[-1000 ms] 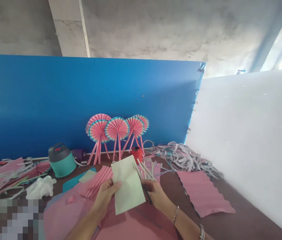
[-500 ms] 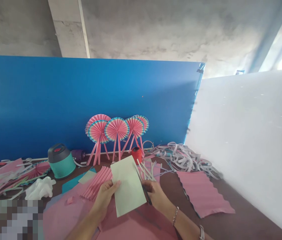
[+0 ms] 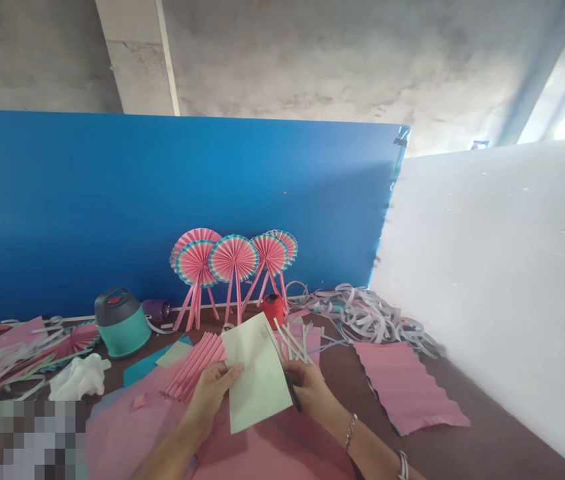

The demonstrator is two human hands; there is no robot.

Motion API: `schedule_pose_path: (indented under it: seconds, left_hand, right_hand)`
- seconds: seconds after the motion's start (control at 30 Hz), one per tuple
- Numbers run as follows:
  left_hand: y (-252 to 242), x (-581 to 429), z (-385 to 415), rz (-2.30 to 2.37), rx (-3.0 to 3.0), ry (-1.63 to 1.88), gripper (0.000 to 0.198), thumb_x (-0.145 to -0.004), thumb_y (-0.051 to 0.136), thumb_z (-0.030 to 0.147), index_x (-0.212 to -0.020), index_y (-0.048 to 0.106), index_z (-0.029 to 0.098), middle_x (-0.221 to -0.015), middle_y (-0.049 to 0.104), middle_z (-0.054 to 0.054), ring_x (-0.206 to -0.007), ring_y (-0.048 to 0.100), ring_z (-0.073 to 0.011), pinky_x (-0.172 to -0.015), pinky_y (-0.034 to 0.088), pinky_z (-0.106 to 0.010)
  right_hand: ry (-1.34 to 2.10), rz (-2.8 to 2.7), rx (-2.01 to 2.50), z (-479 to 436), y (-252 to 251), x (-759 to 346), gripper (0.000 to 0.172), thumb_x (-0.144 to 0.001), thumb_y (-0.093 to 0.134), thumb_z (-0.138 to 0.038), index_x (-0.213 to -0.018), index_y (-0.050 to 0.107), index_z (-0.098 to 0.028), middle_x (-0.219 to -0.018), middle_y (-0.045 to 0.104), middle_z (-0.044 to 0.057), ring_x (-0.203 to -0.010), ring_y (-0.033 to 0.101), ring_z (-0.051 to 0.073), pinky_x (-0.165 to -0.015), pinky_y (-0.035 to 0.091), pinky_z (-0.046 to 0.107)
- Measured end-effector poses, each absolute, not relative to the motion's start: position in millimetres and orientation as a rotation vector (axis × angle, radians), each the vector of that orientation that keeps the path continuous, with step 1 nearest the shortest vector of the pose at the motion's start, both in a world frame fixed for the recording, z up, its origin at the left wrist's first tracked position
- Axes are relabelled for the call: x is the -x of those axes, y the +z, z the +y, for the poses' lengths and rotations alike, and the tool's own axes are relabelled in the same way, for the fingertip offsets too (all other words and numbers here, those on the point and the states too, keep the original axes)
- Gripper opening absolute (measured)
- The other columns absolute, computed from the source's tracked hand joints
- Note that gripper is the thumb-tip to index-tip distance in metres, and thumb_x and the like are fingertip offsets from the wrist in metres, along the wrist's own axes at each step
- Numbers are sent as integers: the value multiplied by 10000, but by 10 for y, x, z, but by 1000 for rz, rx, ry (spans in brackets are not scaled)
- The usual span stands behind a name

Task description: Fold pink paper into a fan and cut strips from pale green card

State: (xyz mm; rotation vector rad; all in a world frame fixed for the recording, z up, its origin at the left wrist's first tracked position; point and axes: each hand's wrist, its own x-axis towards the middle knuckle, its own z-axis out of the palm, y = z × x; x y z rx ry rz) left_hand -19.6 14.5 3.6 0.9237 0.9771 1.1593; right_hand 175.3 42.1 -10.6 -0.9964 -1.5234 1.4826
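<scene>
My left hand [image 3: 215, 390] pinches the left edge of a pale green sheet of paper [image 3: 257, 380], thumb on top. At the sheet's right edge, my right hand [image 3: 309, 387] is closed around a pair of dark-handled scissors [image 3: 292, 392], whose blades lie along that edge and are partly hidden by the paper. Thin pale paper strips [image 3: 298, 341] lie just beyond my right fingers. Under both hands spreads pink paper [image 3: 272, 453], and rolled pink paper sticks [image 3: 197, 363] lie left of the sheet.
Several pink pleated paper fans [image 3: 235, 260] lean on the blue partition [image 3: 87, 200]. A teal jar with a dark lid [image 3: 123, 327] stands left, near crumpled white tissue [image 3: 79, 378]. Paper strips [image 3: 362, 310] heap at the back right, before a wavy pink sheet [image 3: 407, 387]. A red container [image 3: 273, 310] stands centrally.
The scissors have shifted slightly along the right edge of the green paper, and their blades show less. Both hands stay nearly in place, still holding paper and scissors.
</scene>
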Motion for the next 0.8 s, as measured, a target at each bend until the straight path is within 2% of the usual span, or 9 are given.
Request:
schedule_pose_path:
  seconds: [0.07, 0.17, 0.57, 0.8]
  left_hand:
    - [30, 190, 145, 965, -938, 1154, 384, -707, 672, 424, -889, 698, 86, -776, 725, -127, -664, 662, -224, -623, 485, -304]
    - [28, 179, 143, 963, -938, 1152, 396, -689, 685, 434, -882, 700, 89, -764, 725, -121, -655, 661, -223, -618, 485, -303]
    - [6, 156, 145, 953, -935, 1045, 422, -615, 735, 452, -823, 710, 86, -734, 721, -126, -632, 658, -224, -609, 480, -301]
    - [-20, 151, 153, 914, -917, 1047, 392, -626, 738, 420, -830, 709, 86, -740, 722, -125, -640, 656, -217, -604, 477, -294]
  right_hand:
    - [1521, -1482, 935, 433, -132, -1750, 255, -593, 638, -275, -800, 697, -139, -638, 673, 19, -564, 563, 142, -511, 417, 229]
    - [1552, -1430, 916, 435, -131, -1746, 228, -586, 642, -246, -784, 694, -146, -627, 670, 13, -581, 578, 151, -549, 437, 247]
    - [1513, -1433, 921, 417, -44, -1762, 180, -586, 587, -213, -729, 674, -144, -584, 620, -14, -528, 524, 107, -484, 386, 203]
    - [1486, -1445, 948, 431, -55, -1778, 160, -597, 569, -200, -713, 659, -139, -552, 592, -28, -469, 480, 82, -442, 344, 186]
